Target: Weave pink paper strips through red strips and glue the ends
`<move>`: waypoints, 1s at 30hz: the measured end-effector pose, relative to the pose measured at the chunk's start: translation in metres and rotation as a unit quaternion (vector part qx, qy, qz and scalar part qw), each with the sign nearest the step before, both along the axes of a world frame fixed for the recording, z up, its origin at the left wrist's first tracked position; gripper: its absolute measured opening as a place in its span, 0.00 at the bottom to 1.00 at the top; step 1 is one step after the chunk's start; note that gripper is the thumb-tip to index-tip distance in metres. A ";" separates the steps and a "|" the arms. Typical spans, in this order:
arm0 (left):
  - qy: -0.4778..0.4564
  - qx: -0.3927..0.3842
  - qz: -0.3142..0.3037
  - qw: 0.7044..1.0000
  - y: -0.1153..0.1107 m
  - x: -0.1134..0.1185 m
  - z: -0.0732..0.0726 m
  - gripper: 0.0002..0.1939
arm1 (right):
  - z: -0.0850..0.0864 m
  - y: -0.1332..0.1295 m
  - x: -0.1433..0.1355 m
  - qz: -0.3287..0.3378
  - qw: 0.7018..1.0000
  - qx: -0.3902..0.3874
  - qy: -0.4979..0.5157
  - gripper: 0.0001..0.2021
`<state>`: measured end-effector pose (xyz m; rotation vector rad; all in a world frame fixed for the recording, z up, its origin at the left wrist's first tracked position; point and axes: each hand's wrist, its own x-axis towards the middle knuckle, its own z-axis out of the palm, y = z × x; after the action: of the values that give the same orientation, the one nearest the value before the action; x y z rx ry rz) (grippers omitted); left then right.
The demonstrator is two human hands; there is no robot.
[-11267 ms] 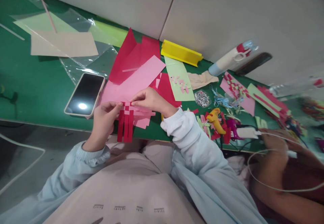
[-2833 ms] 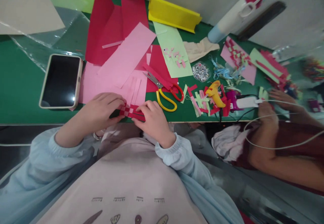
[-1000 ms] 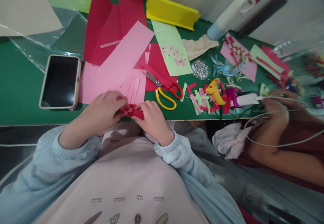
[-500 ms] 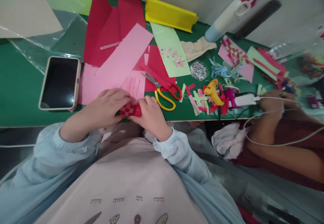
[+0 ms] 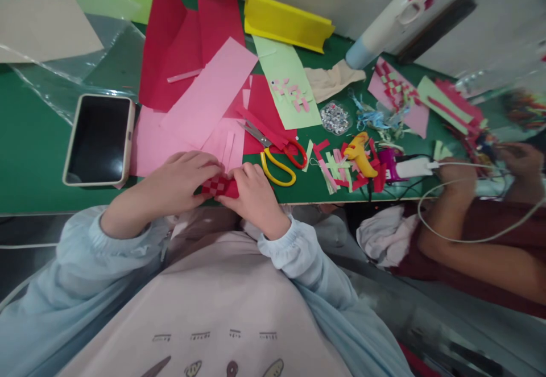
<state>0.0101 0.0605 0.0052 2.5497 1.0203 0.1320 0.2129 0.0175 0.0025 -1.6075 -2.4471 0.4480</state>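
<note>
My phone (image 5: 101,138) lies face up toward ten o'clock from the red-and-pink woven paper (image 5: 214,185), perhaps set there to leave working room. My left hand (image 5: 177,181) is curled nearly closed, pinching the weave's left end at the near edge of the table (image 5: 34,155), probably so nothing slips loose. My right hand (image 5: 256,199), also mostly closed, grips its plain red right end, seemingly keeping it steady. The scissors (image 5: 267,143) lie near two o'clock, handles toward four, likely for easy reach.
</note>
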 end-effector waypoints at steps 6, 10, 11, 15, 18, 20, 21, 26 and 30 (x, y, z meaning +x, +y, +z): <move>0.005 0.008 0.000 1.000 -0.002 0.000 0.001 0.19 | 0.001 0.001 0.003 0.001 1.000 0.009 0.000 0.21; 0.001 0.013 -0.002 1.000 -0.002 -0.002 -0.002 0.22 | 0.001 0.001 0.007 -0.019 1.000 0.010 0.011 0.24; -0.001 0.014 -0.003 1.000 -0.002 -0.003 -0.003 0.22 | 0.002 0.001 0.008 -0.020 1.000 0.007 0.011 0.24; -0.005 0.014 -0.007 1.000 -0.001 -0.003 -0.004 0.20 | 0.004 0.001 0.008 -0.015 1.000 -0.004 -0.002 0.23; -0.004 0.015 -0.008 1.000 -0.001 -0.003 -0.004 0.19 | 0.005 0.001 0.007 -0.011 1.000 -0.008 -0.011 0.22; -0.001 0.016 -0.006 1.000 0.000 -0.003 -0.004 0.19 | 0.004 0.001 0.007 -0.009 1.000 -0.010 -0.010 0.22; 0.000 0.016 -0.005 1.000 0.000 -0.003 -0.004 0.19 | 0.004 0.001 0.007 -0.009 1.000 -0.011 -0.011 0.21; -0.010 0.008 -0.002 1.000 -0.001 -0.002 -0.001 0.20 | 0.004 0.002 0.008 -0.008 1.000 -0.012 -0.006 0.22; -0.047 0.003 0.015 0.999 -0.003 -0.006 -0.002 0.22 | 0.006 0.002 0.009 -0.015 1.000 -0.009 0.003 0.25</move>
<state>0.0037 0.0574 0.0033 2.5088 1.0243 0.2610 0.2222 0.0199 0.0080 -1.6444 -2.4186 0.4714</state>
